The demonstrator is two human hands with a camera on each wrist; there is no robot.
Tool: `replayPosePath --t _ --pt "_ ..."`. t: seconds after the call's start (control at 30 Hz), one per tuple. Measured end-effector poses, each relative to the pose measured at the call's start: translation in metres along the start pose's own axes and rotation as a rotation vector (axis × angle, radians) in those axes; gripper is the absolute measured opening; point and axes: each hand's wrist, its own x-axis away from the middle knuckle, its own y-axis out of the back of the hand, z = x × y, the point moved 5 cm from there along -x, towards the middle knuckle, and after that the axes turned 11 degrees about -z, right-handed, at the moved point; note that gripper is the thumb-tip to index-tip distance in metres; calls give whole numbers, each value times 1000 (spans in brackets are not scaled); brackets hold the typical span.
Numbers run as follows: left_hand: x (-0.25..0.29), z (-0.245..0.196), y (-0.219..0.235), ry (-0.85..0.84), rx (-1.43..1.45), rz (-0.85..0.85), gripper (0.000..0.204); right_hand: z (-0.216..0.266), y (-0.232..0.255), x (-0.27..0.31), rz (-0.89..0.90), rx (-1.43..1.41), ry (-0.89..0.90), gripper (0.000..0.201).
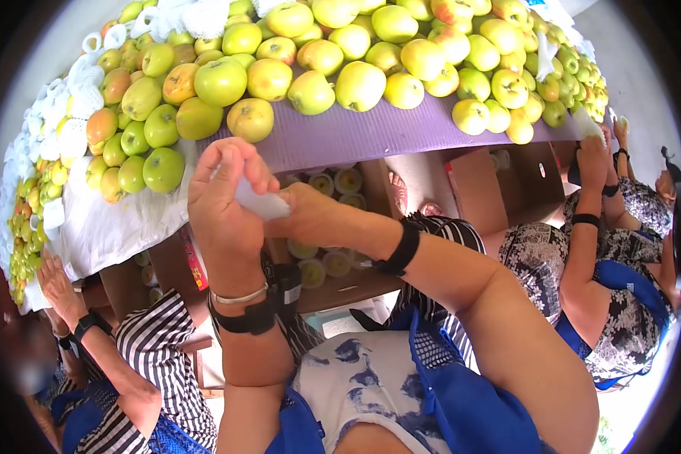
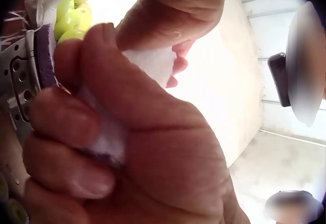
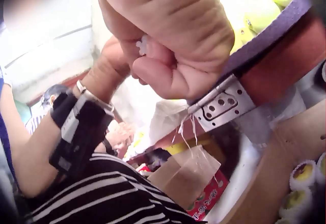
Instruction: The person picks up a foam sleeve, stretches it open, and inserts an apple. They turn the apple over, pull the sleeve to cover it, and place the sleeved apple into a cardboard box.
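A white foam fruit net [image 1: 259,201] is between the two hands, just in front of the apple table. The left hand [image 1: 227,208] curls its fingers round one end; in the left wrist view, white foam [image 2: 109,140] shows between its fingers and palm. The right hand [image 1: 314,213] grips the other end, with its fingers folded over it. Only a small tuft of foam [image 3: 142,46] pokes out of that hand in the right wrist view. Much of the net is hidden by the hands. Yellow-green apples [image 1: 221,82] lie heaped just beyond them.
The purple-covered table edge [image 1: 340,132] runs in front. More foam nets [image 1: 72,94] lie at the left. Below stand cardboard boxes [image 1: 480,193], one with netted apples [image 1: 310,272]. Other people work on both sides, a hand [image 1: 59,287] at left and an arm [image 1: 586,197] at right.
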Motion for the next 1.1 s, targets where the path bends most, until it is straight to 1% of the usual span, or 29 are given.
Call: replayPosePath --t 0.03,0.13,0.2,0.23,0.27,0.3,0.33,0.4,0.43,0.53,0.57,0.6,0.67,0.73,0.77,0.87,0.9,1.0,1.1 --pt "2 -2 -3 -28 -22 -10 25 -4 -3 -1 -41 3 29 17" --pt "16 -9 -18 -110 2 -37 34 -7 -8 -7 -220 416 324 20" --pt "32 -7 -34 -313 -249 20 38 -12 5 -14 -300 370 284 22" --pt "41 -6 -44 -418 -378 47 40 -7 10 -15 -336 390 343 21" --pt "47 -9 -51 -476 -353 96 42 -1 15 -16 -374 411 401 21" --pt "54 -13 -59 -532 -325 146 44 17 20 -11 -408 474 537 19" --pt "57 -20 -61 -503 -256 163 45 29 21 -7 -444 535 667 18" --pt "50 -29 -42 -402 -59 48 45 35 10 -3 -436 443 773 16" --pt "45 -31 -33 -353 40 -5 45 33 5 4 -403 368 623 15" --pt "39 -28 -27 -256 197 26 46 28 0 2 -404 377 604 15" --pt "47 -29 -41 -388 -26 67 46 38 8 -4 -338 540 653 16" --pt "53 -30 -51 -525 -144 224 46 39 18 -9 -360 536 697 18" --pt "60 -34 -60 -552 -130 270 48 46 23 -6 -389 590 712 20" --pt "51 -39 -42 -391 122 126 49 36 13 6 -358 291 672 21" --pt "46 -40 -35 -310 247 60 50 37 6 11 -379 161 615 22" --pt "54 -42 -43 -352 222 171 50 49 17 10 -301 314 670 23" --pt "55 -45 -52 -397 150 288 49 51 22 5 -309 522 717 24" --pt "48 -44 -44 -305 302 243 47 56 24 5 -258 393 674 20" --pt "22 -28 -26 -100 461 397 47 38 25 3 -192 231 451 18"
